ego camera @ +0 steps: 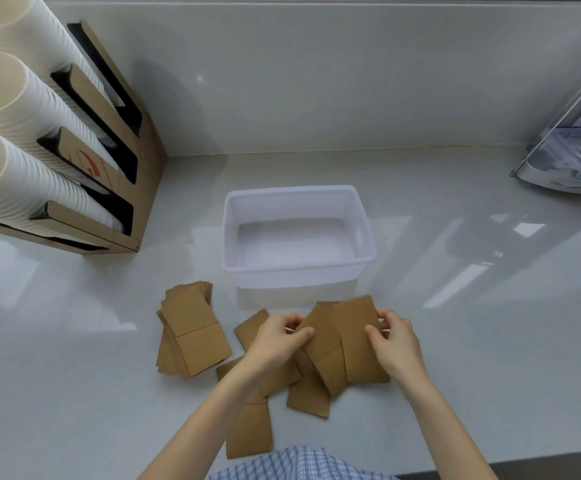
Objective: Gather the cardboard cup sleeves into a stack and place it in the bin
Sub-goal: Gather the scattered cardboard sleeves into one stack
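Note:
Brown cardboard cup sleeves lie on the grey counter in front of an empty translucent white bin [365, 237]. A loose stack of sleeves [192, 330] rests to the left of the bin. Several more sleeves [249, 427] are scattered under my forearms. My left hand [278, 337] and my right hand [396, 341] both grip a small bundle of sleeves [344, 341] from either side, just in front of the bin. The bundle's sleeves are fanned and uneven.
A cardboard rack [123, 161] with long stacks of white paper cups [22, 116] stands at the left against the wall. A clear plastic appliance [573, 150] sits at the far right. The counter's front edge runs close to my body.

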